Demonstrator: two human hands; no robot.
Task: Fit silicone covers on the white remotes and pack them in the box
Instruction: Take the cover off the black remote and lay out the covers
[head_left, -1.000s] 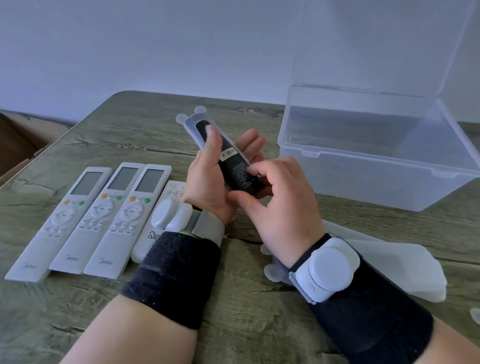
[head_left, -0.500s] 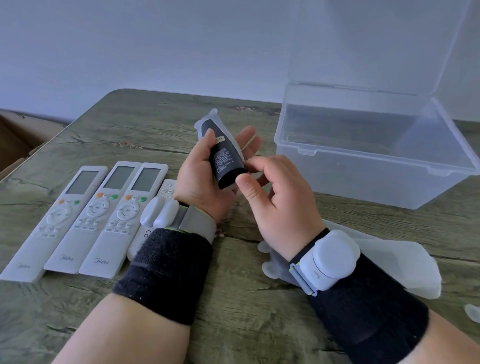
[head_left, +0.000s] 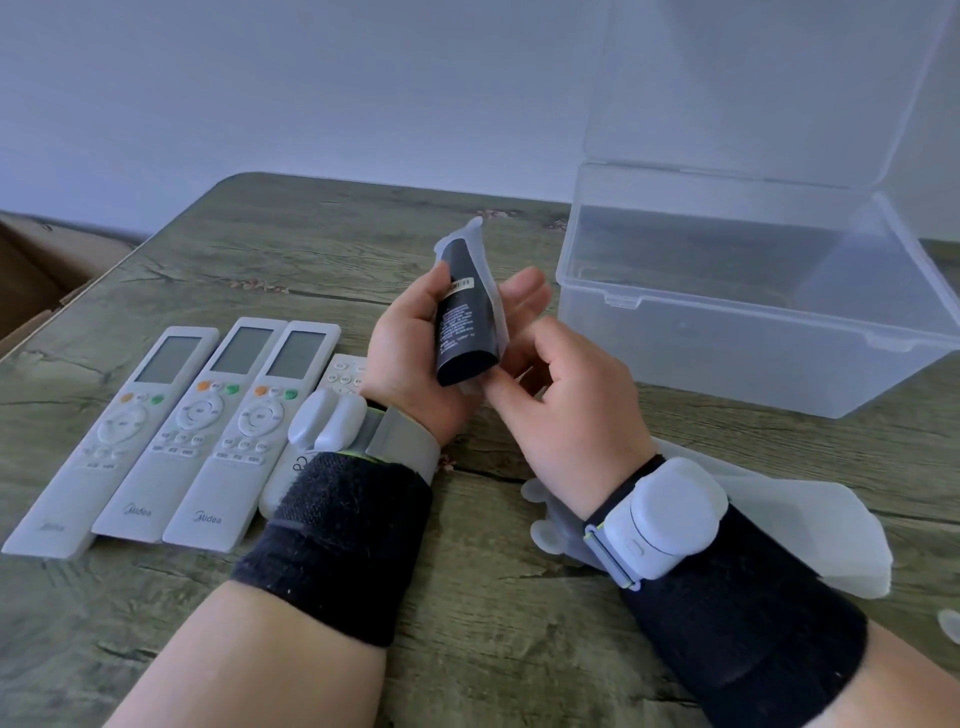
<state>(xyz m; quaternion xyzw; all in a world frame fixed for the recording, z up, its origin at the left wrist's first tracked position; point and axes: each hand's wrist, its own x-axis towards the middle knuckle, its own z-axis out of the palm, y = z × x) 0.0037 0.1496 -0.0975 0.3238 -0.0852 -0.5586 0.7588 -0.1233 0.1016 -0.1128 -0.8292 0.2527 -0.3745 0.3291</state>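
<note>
Now both hands work a clear cover onto a dark remote above the table.

Left hand (head_left: 410, 358) is wrapped around the remote (head_left: 464, 322), thumb along its dark side, while the right hand (head_left: 566, 410) pinches the cover's (head_left: 491, 291) loose lower edge between thumb and forefinger (the far end is already sheathed). Four white remotes (head_left: 197, 431) lie side by side on the table (head_left: 467, 597) to the left, spare covers (head_left: 810, 530) under the right wrist, and the open clear box (head_left: 727, 338) behind.
</note>
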